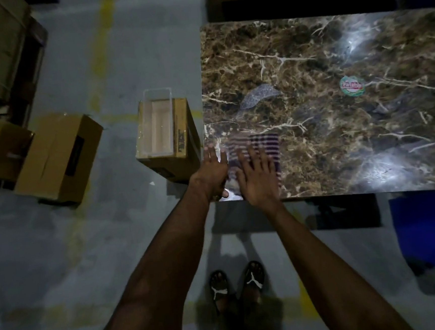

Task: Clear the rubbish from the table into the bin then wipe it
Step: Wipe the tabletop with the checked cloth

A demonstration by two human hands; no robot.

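Observation:
A purple-and-white striped cloth (264,145) lies flat at the near left corner of the brown marble table (326,134). My right hand (258,177) rests palm down on the cloth, fingers spread. My left hand (213,173) is at the table's left edge beside the cloth, fingers apart, its thumb near the cloth's corner. Farther on the table lie a clear crumpled plastic wrapper (257,96) and a round green-and-red sticker lid (352,86). A clear plastic bin (158,122) sits on a cardboard box left of the table.
The cardboard box (182,141) under the bin stands against the table's left side. More cartons (55,158) lie on the grey floor at left. A blue crate (429,228) sits at lower right. My sandalled feet (237,281) stand before the table's near edge.

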